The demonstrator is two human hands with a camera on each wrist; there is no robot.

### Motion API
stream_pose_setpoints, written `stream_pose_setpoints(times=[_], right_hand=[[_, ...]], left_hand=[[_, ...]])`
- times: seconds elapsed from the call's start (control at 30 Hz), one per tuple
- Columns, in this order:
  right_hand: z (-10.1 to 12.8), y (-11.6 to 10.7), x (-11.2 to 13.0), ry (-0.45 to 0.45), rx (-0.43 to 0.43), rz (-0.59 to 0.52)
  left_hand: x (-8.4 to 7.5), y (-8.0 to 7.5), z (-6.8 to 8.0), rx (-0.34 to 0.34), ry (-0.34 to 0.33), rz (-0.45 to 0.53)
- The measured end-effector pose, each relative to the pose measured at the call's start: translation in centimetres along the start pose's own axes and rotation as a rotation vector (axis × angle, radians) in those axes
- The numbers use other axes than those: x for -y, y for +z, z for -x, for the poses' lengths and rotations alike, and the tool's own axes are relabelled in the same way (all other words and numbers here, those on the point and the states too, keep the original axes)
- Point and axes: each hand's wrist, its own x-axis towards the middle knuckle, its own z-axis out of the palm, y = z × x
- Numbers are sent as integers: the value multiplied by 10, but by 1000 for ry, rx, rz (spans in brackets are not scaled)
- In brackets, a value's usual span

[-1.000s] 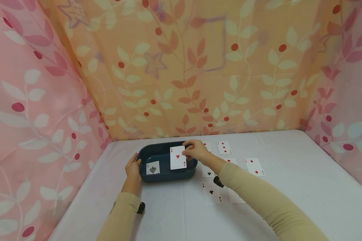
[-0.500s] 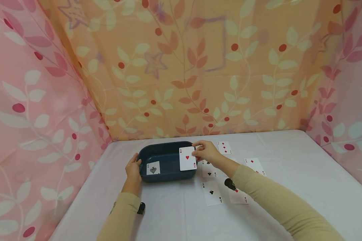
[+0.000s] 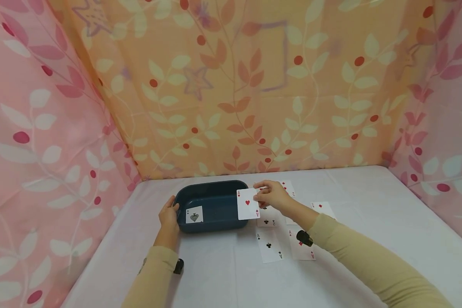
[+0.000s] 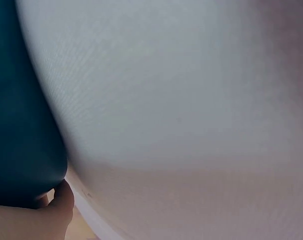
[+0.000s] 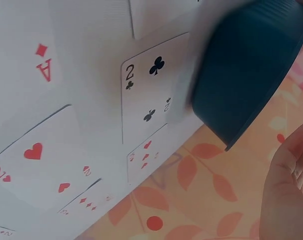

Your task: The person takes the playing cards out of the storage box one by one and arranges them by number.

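My left hand (image 3: 172, 208) grips the left rim of a dark blue tray (image 3: 215, 187) on the white table. Its thumb (image 4: 59, 202) lies against the tray's outer wall (image 4: 21, 125). An ace of spades (image 3: 194, 214) lies face up in the tray. My right hand (image 3: 259, 197) pinches an ace of hearts (image 3: 247, 204) by its right edge. It holds the card face up in the air over the tray's right rim. In the right wrist view the tray (image 5: 246, 65) is blurred and only the side of the right hand (image 5: 286, 200) shows.
Several cards lie face up right of the tray: a two of clubs (image 3: 267, 219) (image 5: 146, 90), an ace of clubs (image 3: 268, 246), an ace of diamonds (image 3: 302, 248) (image 5: 41, 55) and a two of hearts (image 5: 36, 160). Patterned cloth walls (image 3: 231, 85) enclose the table (image 3: 369, 239) on three sides.
My right hand has carried the ace of hearts to the right, from over the tray's middle to over its right rim. The left hand and the tray have stayed put.
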Motion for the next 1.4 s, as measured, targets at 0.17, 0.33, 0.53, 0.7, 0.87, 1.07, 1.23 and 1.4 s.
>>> stream_pose_setpoints(times=[0.17,0.33,0.53,0.7,0.87,1.07,1.23,1.4], right_hand=[[5,-5,-3,4,-12,5],[12,-11,-2,5,-16,20],[20,-22,-4,-1,1,5],[26,-35,-9,-6,12,-13],[32,-46,-15,6,6,-18],[43,-59,-20,31,-17,4],[51,-68,-26,36,-31,12],[59,-78,-30,46,-32,17]], left_hand=[[0,-1,0,6,-6,12],[-1,-1,1,8,-21,18],[-2,0,2,3,-36,15],[-2,0,0,9,-32,19],[-4,-1,2,15,-33,9],[-1,-3,-1,10,-8,-6],[1,-4,-3,9,10,22],[-3,-1,1,4,-26,-11]])
